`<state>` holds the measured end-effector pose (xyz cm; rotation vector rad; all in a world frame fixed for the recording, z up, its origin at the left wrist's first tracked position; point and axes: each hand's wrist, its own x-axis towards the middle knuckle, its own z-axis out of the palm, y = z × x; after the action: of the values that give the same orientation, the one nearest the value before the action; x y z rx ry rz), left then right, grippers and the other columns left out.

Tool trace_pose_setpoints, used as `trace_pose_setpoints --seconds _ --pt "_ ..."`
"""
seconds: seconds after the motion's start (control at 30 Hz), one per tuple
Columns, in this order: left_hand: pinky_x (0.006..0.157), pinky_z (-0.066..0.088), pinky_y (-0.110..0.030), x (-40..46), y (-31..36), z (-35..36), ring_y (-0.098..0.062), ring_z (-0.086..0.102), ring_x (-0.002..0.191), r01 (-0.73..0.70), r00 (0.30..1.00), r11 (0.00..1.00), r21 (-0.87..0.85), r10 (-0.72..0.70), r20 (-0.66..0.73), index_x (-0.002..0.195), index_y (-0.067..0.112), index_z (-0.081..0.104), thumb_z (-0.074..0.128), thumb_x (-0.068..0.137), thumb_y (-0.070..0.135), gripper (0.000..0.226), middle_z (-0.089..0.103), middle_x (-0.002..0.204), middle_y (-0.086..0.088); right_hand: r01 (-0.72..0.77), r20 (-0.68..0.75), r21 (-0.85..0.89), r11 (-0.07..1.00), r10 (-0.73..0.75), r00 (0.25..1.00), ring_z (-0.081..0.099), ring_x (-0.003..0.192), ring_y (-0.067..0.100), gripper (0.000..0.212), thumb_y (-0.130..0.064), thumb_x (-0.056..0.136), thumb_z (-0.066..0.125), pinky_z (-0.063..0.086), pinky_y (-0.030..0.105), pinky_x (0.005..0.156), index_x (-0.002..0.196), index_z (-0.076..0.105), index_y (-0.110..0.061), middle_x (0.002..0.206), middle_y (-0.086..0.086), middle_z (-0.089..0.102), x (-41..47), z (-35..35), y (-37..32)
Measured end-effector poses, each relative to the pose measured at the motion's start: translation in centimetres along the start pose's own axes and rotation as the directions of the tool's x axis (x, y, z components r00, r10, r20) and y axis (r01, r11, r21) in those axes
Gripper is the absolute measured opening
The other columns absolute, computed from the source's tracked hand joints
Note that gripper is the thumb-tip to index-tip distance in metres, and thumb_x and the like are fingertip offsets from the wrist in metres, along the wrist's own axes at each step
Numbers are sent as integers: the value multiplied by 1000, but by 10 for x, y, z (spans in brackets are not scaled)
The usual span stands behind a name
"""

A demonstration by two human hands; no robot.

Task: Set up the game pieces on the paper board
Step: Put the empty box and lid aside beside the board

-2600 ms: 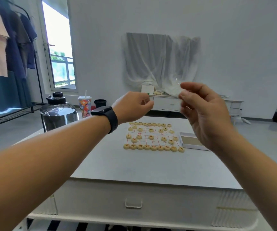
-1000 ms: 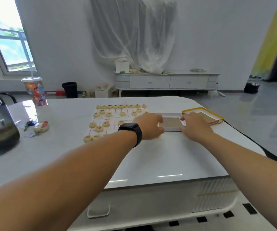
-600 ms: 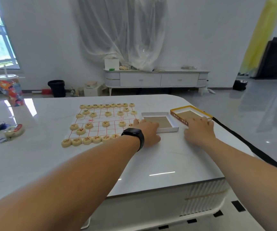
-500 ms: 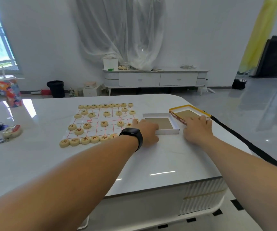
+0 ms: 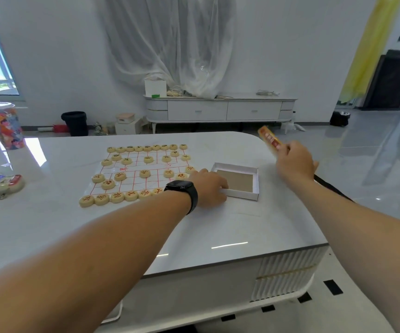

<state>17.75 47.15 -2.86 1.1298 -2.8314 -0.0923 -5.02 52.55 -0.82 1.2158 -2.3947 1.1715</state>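
Note:
A paper board point(image 5: 134, 173) with red grid lines lies on the white table point(image 5: 230, 227), covered with several round wooden game pieces point(image 5: 117, 197) in rows. Right of it sits a shallow white box tray point(image 5: 238, 180) with a brown bottom. My left hand point(image 5: 209, 188), with a black watch on the wrist, rests at the tray's near left corner, fingers curled over its edge. My right hand point(image 5: 295, 163) grips the yellow box lid point(image 5: 270, 140) and holds it tilted up off the table, to the right of the tray.
A colourful cup point(image 5: 1, 127) stands at the table's far left, with keys and a small round tin point(image 5: 7, 185) nearer. The table's right edge runs just past my right hand. A white sideboard point(image 5: 220, 109) stands against the back wall.
My right hand has lifted the yellow lid off the table and tipped it up. My left hand stays at the white tray's near corner. The camera has come a little closer.

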Motion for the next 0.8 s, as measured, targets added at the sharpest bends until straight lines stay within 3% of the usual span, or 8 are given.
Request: trace_pose_setpoints --seconds 0.07,0.17,0.23,0.33,0.4,0.5,0.67,0.8 --pt "107 36 -41 -2 -1 -2 -24 52 123 -5 999 997 -75 2 -41 133 32 60 53 99 37 35 58 133 0 -139 13 394 909 146 989 51 87 25 24 -30 107 35 42 37 77 97 52 -17 98 6 57 6 -11 -18" --pt "106 43 -41 -2 -3 -9 -24 56 120 38 976 921 -389 -119 -185 140 25 53 54 100 30 40 57 135 -3 -386 221 721 576 337 915 60 72 20 28 -31 104 34 49 31 60 90 55 -20 85 4 63 10 -14 -36" --pt "101 48 -39 2 -5 -17 -23 58 115 87 924 700 -708 -322 -205 145 22 46 51 102 32 44 57 134 -5 -541 401 749 382 388 830 56 57 17 33 -32 105 36 45 23 50 88 60 -18 75 4 63 5 -10 -39" --pt "96 54 -41 11 -7 -25 -24 63 111 183 898 294 -938 -438 38 147 23 39 41 103 53 53 56 135 -6 -664 565 696 274 363 741 60 60 16 45 -51 106 40 49 23 48 95 64 -14 76 4 68 -9 -2 -39" --pt "84 60 -35 16 -5 -25 -22 70 98 188 917 192 -963 -387 102 136 21 51 36 102 60 54 65 123 -5 -693 626 609 385 302 719 67 70 17 43 -55 102 49 55 27 52 102 63 -15 86 5 73 -18 2 -37" --pt "82 61 -35 25 -4 -20 -22 75 90 125 886 102 -987 -460 65 111 15 65 34 107 44 43 76 103 -9 -592 597 476 650 255 761 66 61 18 39 -52 94 63 56 29 53 101 67 -14 84 7 74 -26 5 -27" --pt "75 48 -35 35 -9 -10 -32 66 90 264 851 388 -883 -525 24 92 8 58 38 103 29 31 69 97 -16 -398 524 309 864 195 830 52 44 18 52 -55 91 55 34 24 43 67 64 -10 50 7 60 -31 -1 -13" --pt "95 56 -45 40 -7 -4 -27 71 95 256 894 465 -848 -446 26 107 6 65 40 103 36 39 74 102 -9 -342 491 207 917 205 846 54 50 20 55 -56 95 47 38 26 48 68 62 -10 58 6 61 -30 2 -4"
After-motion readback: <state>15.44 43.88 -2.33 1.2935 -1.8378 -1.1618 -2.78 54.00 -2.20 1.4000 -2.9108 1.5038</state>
